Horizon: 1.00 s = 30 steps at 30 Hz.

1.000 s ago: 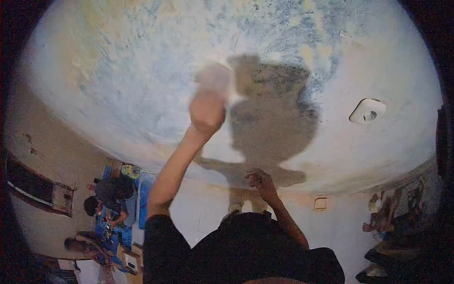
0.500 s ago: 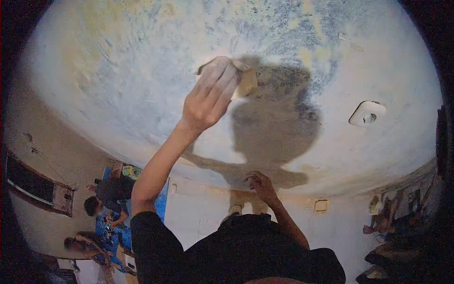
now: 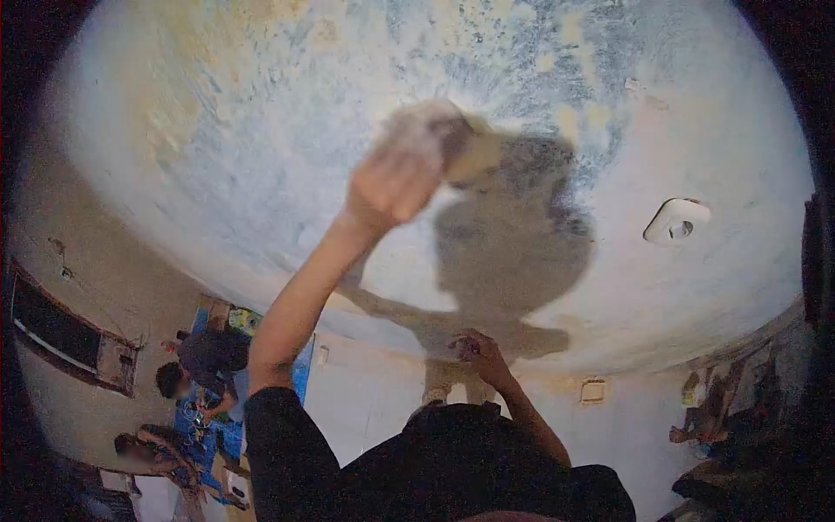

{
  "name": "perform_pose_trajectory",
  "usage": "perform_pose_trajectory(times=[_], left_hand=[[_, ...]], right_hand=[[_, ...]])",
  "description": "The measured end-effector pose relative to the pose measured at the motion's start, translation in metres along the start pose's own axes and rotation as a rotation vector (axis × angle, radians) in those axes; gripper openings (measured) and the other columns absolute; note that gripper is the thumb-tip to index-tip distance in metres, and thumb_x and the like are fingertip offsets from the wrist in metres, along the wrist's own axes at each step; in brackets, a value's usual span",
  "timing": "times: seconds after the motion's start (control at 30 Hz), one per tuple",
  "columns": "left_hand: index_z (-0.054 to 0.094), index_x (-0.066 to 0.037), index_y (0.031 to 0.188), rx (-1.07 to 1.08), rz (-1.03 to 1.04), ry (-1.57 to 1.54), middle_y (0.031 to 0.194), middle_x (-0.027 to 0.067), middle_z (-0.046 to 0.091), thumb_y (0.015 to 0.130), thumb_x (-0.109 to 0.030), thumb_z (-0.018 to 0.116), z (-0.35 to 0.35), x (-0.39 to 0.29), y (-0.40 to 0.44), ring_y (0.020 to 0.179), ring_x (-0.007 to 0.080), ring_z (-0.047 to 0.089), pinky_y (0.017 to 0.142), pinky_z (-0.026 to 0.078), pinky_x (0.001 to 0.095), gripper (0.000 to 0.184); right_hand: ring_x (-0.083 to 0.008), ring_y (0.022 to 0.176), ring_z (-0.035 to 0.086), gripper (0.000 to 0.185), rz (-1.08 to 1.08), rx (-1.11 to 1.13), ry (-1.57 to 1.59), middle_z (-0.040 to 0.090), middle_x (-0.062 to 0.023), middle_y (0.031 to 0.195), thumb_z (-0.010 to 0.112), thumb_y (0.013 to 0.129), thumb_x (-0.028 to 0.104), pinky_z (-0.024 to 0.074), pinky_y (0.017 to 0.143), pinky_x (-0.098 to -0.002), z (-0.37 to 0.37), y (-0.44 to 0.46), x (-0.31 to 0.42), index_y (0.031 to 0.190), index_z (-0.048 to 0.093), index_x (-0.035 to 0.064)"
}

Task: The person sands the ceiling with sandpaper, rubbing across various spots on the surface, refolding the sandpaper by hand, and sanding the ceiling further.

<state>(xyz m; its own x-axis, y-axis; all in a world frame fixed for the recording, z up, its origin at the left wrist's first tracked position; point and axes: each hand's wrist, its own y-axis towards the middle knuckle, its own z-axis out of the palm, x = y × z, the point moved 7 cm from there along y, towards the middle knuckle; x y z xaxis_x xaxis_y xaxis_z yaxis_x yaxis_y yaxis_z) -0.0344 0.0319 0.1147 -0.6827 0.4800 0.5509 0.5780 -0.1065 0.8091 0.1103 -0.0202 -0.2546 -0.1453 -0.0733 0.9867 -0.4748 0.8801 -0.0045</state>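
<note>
My left hand (image 3: 404, 165), blurred by motion, is on a tan sheet (image 3: 478, 158) against the mottled white and blue-grey surface (image 3: 296, 130). The sheet's free end sticks out to the right of the fingers, and the rest is hidden under the hand. Lower down, my right hand (image 3: 477, 348) is held in front of the dark shirt with its fingers curled in. Whether anything is inside those fingers cannot be made out. A dark shadow (image 3: 513, 235) falls on the surface to the right of my left hand.
A white oval fitting (image 3: 678, 222) is set in the surface at the right. Two people (image 3: 209, 365) (image 3: 152, 457) are at the lower left, near a blue thing. A small square plate (image 3: 593, 391) is on the pale area below. Dim shapes fill the lower right.
Over the last second, my left hand has moved slightly right with the tan sheet. My right hand sits slightly lower in view, still curled. The view has shifted a little.
</note>
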Motion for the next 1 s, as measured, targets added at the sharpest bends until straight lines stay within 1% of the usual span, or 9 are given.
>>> perform_pose_trajectory(times=[0.1,0.2,0.3,0.5,0.57,0.6,0.73,0.8,1.0], left_hand=[[0.064,0.002,0.104,-0.183,-0.575,0.098,0.109,0.0166,0.065,0.082,-0.001,0.057,-0.032,0.044,0.031,0.108,0.0306,0.062,0.096,0.048,0.0425,0.023],[0.064,0.0,0.108,0.037,-0.154,0.055,0.113,0.0183,0.064,0.08,0.001,0.056,-0.012,-0.007,0.037,0.111,0.0308,0.06,0.097,0.046,0.0417,0.029],[0.065,-0.001,0.108,-0.029,-0.407,0.114,0.112,0.0155,0.065,0.085,-0.002,0.056,-0.033,0.041,0.034,0.111,0.028,0.06,0.097,0.047,0.0406,0.025],[0.061,0.003,0.115,0.024,-0.157,0.111,0.116,0.0182,0.062,0.077,0.005,0.053,-0.023,0.012,0.03,0.113,0.0344,0.057,0.099,0.044,0.0442,0.039],[0.061,0.001,0.115,-0.17,-0.368,0.142,0.118,0.0172,0.062,0.084,0.004,0.05,-0.043,0.044,0.035,0.115,0.0338,0.056,0.099,0.043,0.0462,0.033],[0.062,0.001,0.114,-0.039,-0.507,0.159,0.116,0.0172,0.062,0.083,0.003,0.05,-0.033,0.04,0.024,0.116,0.0333,0.056,0.1,0.042,0.048,0.033],[0.057,0.006,0.119,0.013,-0.37,0.091,0.118,0.0199,0.06,0.074,0.005,0.052,-0.02,-0.006,0.006,0.119,0.0374,0.052,0.101,0.039,0.0507,0.045],[0.058,0.006,0.118,-0.049,-0.377,0.103,0.119,0.0194,0.06,0.076,0.005,0.051,-0.017,0.007,0.02,0.119,0.0371,0.052,0.101,0.039,0.0511,0.043],[0.056,0.005,0.122,-0.051,-0.483,0.105,0.126,0.0235,0.055,0.081,0.003,0.053,-0.027,0.0,0.015,0.122,0.0406,0.049,0.103,0.037,0.0507,0.041]], right_hand=[[-0.0162,0.093,0.062,0.032,0.068,-0.082,0.12,0.066,-0.0089,0.101,0.056,0.085,0.007,0.0528,0.074,-0.0332,-0.002,-0.002,0.002,0.116,0.055,0.0046],[-0.0166,0.091,0.062,0.029,0.066,-0.051,0.122,0.066,-0.009,0.102,0.054,0.088,0.009,0.0531,0.074,-0.0326,-0.004,-0.009,0.018,0.116,0.055,0.0047],[-0.0166,0.088,0.062,0.026,0.023,-0.073,0.047,0.066,-0.01,0.102,0.053,0.092,0.014,0.0532,0.074,-0.0329,-0.004,-0.006,0.013,0.116,0.055,0.0039],[-0.0171,0.084,0.063,0.024,-0.046,-0.07,-0.042,0.067,-0.0104,0.102,0.053,0.094,0.017,0.0537,0.072,-0.0332,0.002,-0.006,-0.003,0.113,0.056,0.0012],[-0.0174,0.084,0.063,0.025,-0.033,-0.061,-0.082,0.067,-0.0104,0.102,0.054,0.094,0.018,0.0538,0.072,-0.0333,0.005,-0.003,-0.008,0.113,0.055,0.0013],[-0.0178,0.084,0.064,0.026,-0.006,-0.048,-0.128,0.067,-0.0103,0.102,0.054,0.094,0.018,0.0539,0.073,-0.0333,0.005,-0.005,-0.013,0.114,0.055,0.0013],[-0.0181,0.086,0.064,0.027,-0.119,-0.066,-0.069,0.067,-0.0112,0.102,0.053,0.094,0.017,0.0537,0.074,-0.0339,0.0,-0.009,-0.002,0.116,0.054,0.0016],[-0.0188,0.088,0.064,0.026,0.059,-0.102,-0.04,0.066,-0.0117,0.102,0.052,0.094,0.015,0.0538,0.074,-0.0339,-0.005,-0.013,-0.005,0.116,0.054,0.0015],[-0.0189,0.092,0.064,0.027,-0.071,-0.15,-0.013,0.066,-0.0119,0.102,0.05,0.092,0.007,0.0539,0.074,-0.034,-0.014,-0.019,0.006,0.118,0.053,0.0017]])
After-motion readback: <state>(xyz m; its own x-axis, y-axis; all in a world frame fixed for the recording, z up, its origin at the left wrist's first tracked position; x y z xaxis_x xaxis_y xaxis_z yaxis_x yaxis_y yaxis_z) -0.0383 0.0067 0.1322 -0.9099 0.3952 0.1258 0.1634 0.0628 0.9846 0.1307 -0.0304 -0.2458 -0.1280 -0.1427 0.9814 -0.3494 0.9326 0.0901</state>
